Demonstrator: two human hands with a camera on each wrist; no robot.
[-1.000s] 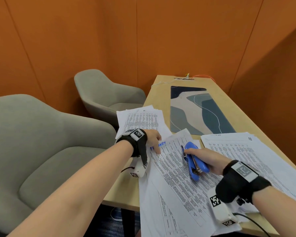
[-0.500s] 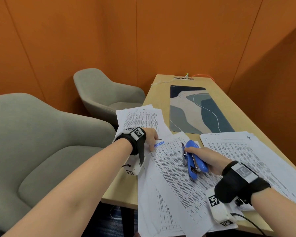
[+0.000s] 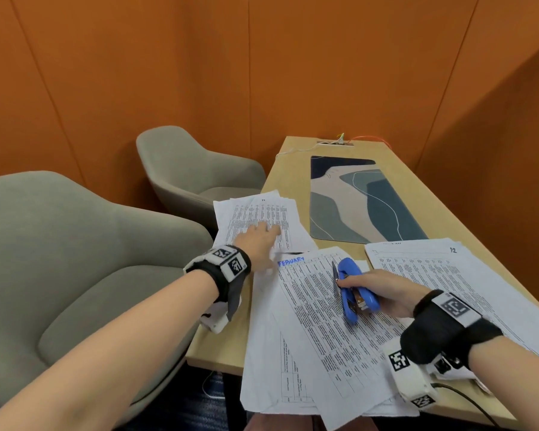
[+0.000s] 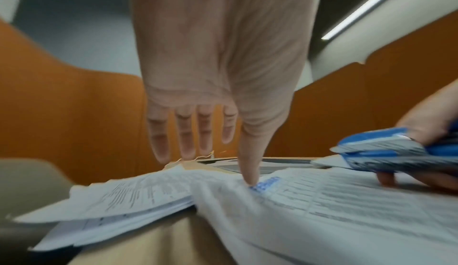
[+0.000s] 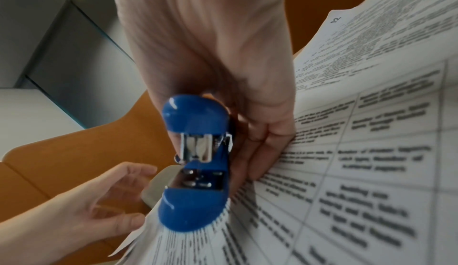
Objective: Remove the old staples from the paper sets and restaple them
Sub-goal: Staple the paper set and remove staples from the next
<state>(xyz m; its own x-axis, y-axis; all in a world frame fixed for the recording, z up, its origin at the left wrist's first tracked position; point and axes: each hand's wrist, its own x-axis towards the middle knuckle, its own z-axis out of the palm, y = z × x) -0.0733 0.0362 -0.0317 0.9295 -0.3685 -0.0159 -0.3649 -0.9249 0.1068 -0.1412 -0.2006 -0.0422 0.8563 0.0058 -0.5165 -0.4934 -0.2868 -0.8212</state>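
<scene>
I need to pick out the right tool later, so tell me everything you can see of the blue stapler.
The blue stapler is small, with a glossy blue plastic shell and shiny metal parts inside. The right hand grips it over the paper set headed FEBRUARY, its base on or just above the sheet. In the right wrist view its mouth stands open with no paper in it.

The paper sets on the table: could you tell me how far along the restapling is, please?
Finished sets can't be told apart. In hand: the right hand grips the blue stapler over the FEBRUARY set; the open left hand reaches over the far stack. The stack marked 12 waits.
</scene>
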